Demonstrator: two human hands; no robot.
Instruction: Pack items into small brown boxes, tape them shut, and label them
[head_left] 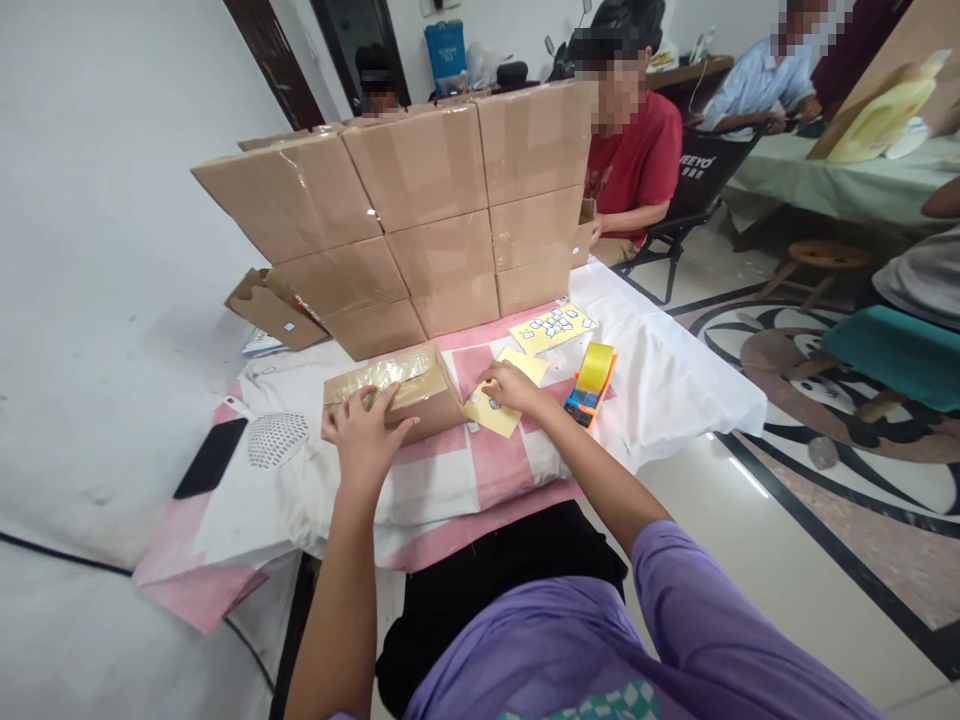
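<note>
My left hand rests on top of a taped cardboard box, its fingers spread and touching the near edge. The box lies flat on the table, clear tape shining along its top. Just right of the box, my right hand is over a yellow sticker sheet, fingertips pinched together. Whatever is between them is too small to make out. Another yellow sheet carrying many small white labels lies farther back. A tape dispenser with yellow tape and an orange frame sits to the right.
Stacked cardboard boxes form a wall along the table's back. On the left lie a black phone and a white perforated paddle. An open box stands behind them. A person in red sits beyond the stack.
</note>
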